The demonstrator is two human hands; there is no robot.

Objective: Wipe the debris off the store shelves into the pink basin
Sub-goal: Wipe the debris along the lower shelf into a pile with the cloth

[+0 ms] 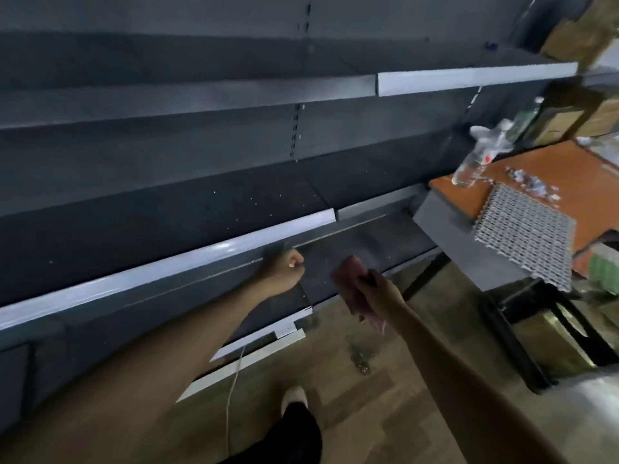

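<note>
Right hand grips the cloth above the shelf's front edge, poised to wipe; left hand curls nearby, perhaps bracing, hold unclear

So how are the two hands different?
The right hand grips a red cloth; the left hand has no cloth, and its fingers are curled like a fist. The left hand is up at a shelf's front edge; the right hand is lower and further right, with the cloth hanging down. Both reach forward on bare arms.
</note>
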